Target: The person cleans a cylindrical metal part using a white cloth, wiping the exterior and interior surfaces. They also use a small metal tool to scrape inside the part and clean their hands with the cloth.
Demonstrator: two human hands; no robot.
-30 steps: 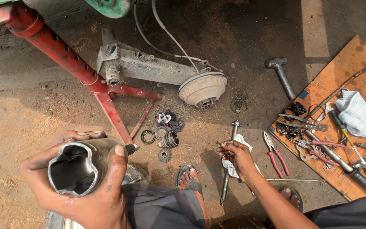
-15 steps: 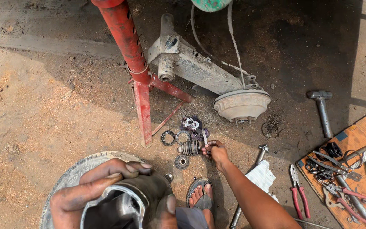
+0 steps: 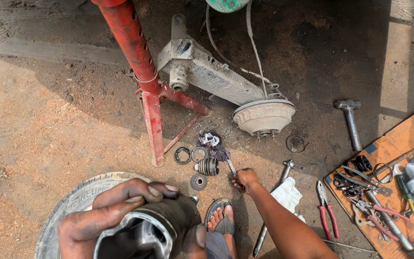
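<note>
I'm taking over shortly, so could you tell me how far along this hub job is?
Done: the hub assembly is stripped, with rings and bearings laid on the ground. In hand: the left hand grips a greasy metal housing; the right hand holds a small tool. Left: nothing is refitted yet.

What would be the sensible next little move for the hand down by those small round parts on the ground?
Probably lift the small metal tool clear of the ground. The right hand is closed on its lower end, its tip lies beside the ribbed cylindrical part, and the left hand is busy gripping the dark metal housing.
</note>
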